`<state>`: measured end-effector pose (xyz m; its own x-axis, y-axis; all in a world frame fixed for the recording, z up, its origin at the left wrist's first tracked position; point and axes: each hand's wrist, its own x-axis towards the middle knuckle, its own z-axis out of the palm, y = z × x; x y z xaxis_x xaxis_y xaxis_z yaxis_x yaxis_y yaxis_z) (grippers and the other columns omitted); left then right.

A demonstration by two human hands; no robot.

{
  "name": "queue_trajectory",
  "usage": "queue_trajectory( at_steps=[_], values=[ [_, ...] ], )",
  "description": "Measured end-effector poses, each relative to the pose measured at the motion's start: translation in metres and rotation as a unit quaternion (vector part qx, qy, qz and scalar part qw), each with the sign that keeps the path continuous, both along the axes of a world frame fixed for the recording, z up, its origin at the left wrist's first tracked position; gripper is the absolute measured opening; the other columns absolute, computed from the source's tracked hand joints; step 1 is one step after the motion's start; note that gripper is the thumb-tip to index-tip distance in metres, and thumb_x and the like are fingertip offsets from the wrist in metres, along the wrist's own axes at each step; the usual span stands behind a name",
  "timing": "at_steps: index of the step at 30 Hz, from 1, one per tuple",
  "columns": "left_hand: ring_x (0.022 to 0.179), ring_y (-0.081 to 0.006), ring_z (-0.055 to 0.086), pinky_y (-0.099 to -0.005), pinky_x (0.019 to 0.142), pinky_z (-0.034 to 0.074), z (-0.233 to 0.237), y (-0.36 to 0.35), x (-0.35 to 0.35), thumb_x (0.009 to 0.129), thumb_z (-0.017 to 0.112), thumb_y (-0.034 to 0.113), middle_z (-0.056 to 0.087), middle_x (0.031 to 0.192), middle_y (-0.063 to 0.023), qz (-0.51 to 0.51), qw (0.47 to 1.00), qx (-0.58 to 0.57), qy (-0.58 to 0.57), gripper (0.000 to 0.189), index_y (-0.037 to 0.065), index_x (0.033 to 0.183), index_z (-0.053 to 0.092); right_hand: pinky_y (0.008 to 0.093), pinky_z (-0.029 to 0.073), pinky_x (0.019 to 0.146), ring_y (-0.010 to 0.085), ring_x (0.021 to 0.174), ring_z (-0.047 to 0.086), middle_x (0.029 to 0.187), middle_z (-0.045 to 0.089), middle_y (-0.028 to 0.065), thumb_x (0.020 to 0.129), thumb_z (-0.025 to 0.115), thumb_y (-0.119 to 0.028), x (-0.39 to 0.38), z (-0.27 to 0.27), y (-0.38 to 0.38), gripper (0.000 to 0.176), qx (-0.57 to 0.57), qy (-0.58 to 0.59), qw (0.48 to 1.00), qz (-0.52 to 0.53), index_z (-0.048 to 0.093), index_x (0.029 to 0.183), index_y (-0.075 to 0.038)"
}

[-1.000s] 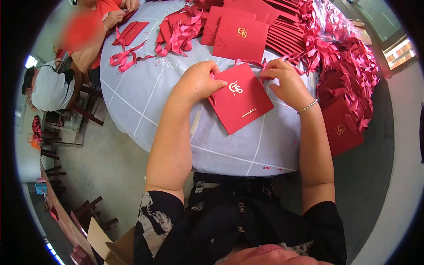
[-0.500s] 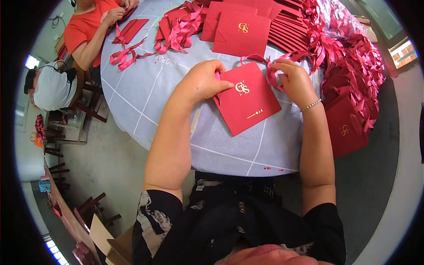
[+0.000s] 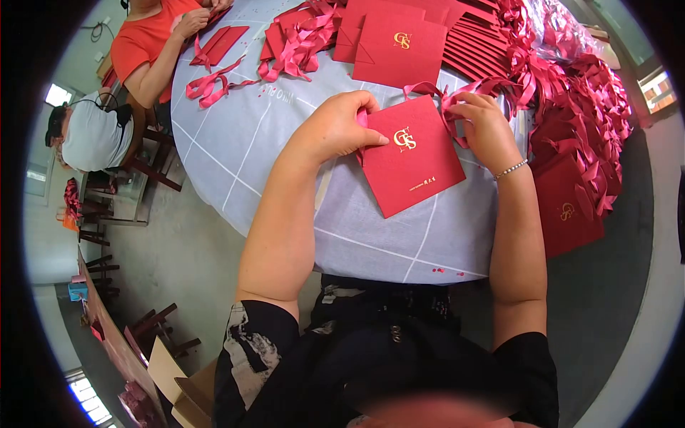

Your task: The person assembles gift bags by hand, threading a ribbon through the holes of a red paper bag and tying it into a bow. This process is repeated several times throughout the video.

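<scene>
A flat red paper gift bag [image 3: 422, 171] with a gold logo lies tilted over the tablecloth in front of me. My left hand [image 3: 342, 130] grips its left edge, thumb on the front face and fingers behind. Pink ribbon shows beneath that hand. At the bag's upper right corner, my right hand [image 3: 489, 130] has its fingers closed on a loop of red ribbon [image 3: 455, 127]. The ribbon runs over the bag's top edge. My right fingertips partly hide where it is pinched.
Flat red bags [image 3: 396, 60] are stacked just beyond, beside a fanned row of more [image 3: 474, 46]. A large heap of ribboned bags [image 3: 574, 135] covers the right side. Loose ribbon [image 3: 214, 87] lies at left. Across the table sits a person in an orange shirt [image 3: 139, 50].
The whole view has shifted slightly, so things appear a little further right. Both hands keep their holds on the bag and the ribbon, with little other movement.
</scene>
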<state>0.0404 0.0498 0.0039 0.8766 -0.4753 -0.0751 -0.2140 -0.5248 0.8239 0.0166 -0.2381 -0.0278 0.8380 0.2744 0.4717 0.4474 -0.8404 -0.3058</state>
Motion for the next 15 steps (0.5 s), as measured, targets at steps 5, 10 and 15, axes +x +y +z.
queue_trajectory(
  at_steps=[5, 10, 15],
  values=[
    [0.073, -0.0094, 0.057, -0.0267, 0.066, 0.049, 0.001, -0.001, -0.002, 0.072, 0.082, 0.009, 0.061, 0.08, -0.0009, 0.006, 1.0, -0.013, 0.011, 0.03, 0.003, 0.092, 0.06, 0.037, 0.052, 0.086, 0.032, 0.096, 0.066, 0.104, 0.07, 0.0116, 0.083, 0.064, 0.0, 0.001, 0.001, 0.001, 0.019, 0.031, 0.062, 0.995, -0.068, 0.071, 0.1, -0.004],
    [0.074, -0.0093, 0.057, -0.0271, 0.066, 0.049, 0.002, -0.002, -0.003, 0.072, 0.081, 0.008, 0.061, 0.08, -0.0013, -0.001, 1.0, -0.023, 0.011, 0.029, 0.003, 0.093, 0.06, 0.0301, 0.053, 0.068, 0.0203, 0.076, 0.071, 0.087, 0.073, 0.0129, 0.092, 0.066, -0.009, -0.003, 0.01, 0.007, 0.016, 0.261, 0.021, 0.962, -0.077, 0.072, 0.105, -0.001],
    [0.078, -0.0098, 0.057, -0.0276, 0.07, 0.048, 0.001, -0.004, -0.005, 0.072, 0.08, 0.007, 0.061, 0.082, -0.0017, -0.014, 0.999, -0.038, -0.005, 0.028, 0.002, 0.091, 0.061, 0.0325, 0.053, 0.069, 0.0241, 0.075, 0.068, 0.085, 0.07, 0.0142, 0.09, 0.068, -0.008, -0.026, 0.028, 0.055, 0.013, 0.194, 0.119, 0.97, 0.091, 0.072, 0.099, 0.001]
  ],
)
